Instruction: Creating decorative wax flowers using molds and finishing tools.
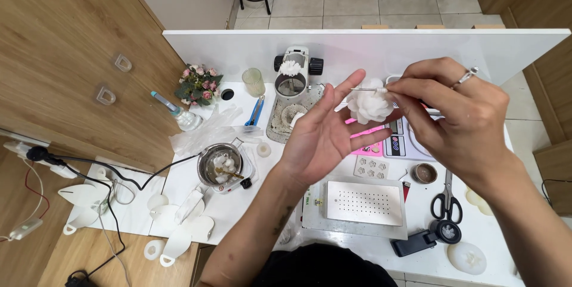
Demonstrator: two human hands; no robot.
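Head view: left hand (322, 138) spreading open, fingertips cradling white flower (369, 107) above white table (238, 203). Right hand (459, 120) pinching thin metal pin (364, 89), tip entering petals. Judgement: keeping flower steady, pressing lightly, approaching petal edge slowly, avoiding crushing. Scissors (447, 203) lying nearby.

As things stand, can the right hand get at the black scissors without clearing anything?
Probably yes. The scissors lie flat on the white table just below the right hand, with nothing on top of them. But its grip is busy pinching a thin tool against the white flower.
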